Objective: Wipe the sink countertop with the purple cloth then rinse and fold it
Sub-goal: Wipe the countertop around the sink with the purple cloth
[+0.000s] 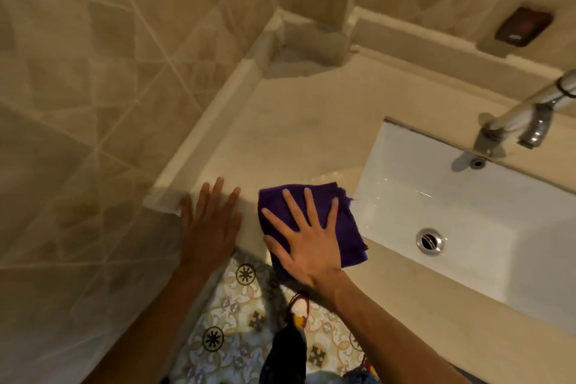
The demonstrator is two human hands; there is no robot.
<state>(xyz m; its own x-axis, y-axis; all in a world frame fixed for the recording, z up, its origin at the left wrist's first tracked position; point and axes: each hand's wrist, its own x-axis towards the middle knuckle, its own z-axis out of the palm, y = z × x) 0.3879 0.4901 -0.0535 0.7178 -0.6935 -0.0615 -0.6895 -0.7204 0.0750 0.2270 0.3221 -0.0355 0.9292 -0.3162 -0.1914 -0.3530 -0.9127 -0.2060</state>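
Note:
The purple cloth (pixel 349 227) lies folded flat on the beige sink countertop (pixel 296 128), at its front edge just left of the white basin (pixel 467 196). My right hand (pixel 307 240) presses down on the cloth with fingers spread wide. Beside it, my left hand (pixel 210 224) rests flat on the countertop's front left corner, fingers apart, holding nothing.
A chrome tap (pixel 530 115) reaches over the basin from the back right, and a chrome drain (pixel 430 241) sits in the basin floor. A dark soap dish (pixel 523 26) stands on the back ledge. Tiled walls close the left and back sides. Patterned floor tiles and my foot show below the edge.

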